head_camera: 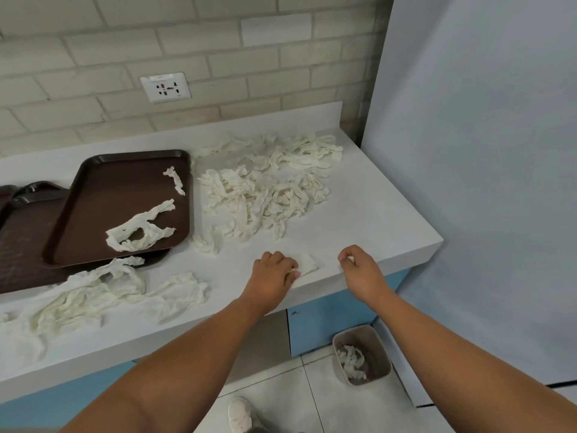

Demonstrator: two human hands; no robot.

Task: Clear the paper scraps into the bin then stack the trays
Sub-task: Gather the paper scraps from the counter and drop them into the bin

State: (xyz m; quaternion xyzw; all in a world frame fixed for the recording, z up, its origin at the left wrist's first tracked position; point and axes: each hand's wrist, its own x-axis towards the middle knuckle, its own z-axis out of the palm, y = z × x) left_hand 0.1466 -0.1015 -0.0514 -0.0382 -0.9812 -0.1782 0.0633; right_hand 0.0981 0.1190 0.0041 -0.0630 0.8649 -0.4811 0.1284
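A white countertop (359,207) meets a pale brick wall (187,42), where a power socket (165,87) sits above its back edge. Blue cabinet fronts (327,320) lie beneath. A plain pale panel (484,151) rises beside its right edge. A white shoe (239,414) stands on tiled floor (281,385).

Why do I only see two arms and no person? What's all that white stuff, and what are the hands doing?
The camera sits on the person's head and looks down, so you see what they see: their own arms. There is only this one picture. The white counter is strewn with torn paper scraps. A few more lie on the top brown tray, which rests on other trays. The left hand pinches a small scrap near the counter's edge. The right hand is curled and seems to pinch a tiny white bit. Down on the floor stands the bin, with some scraps already in it.
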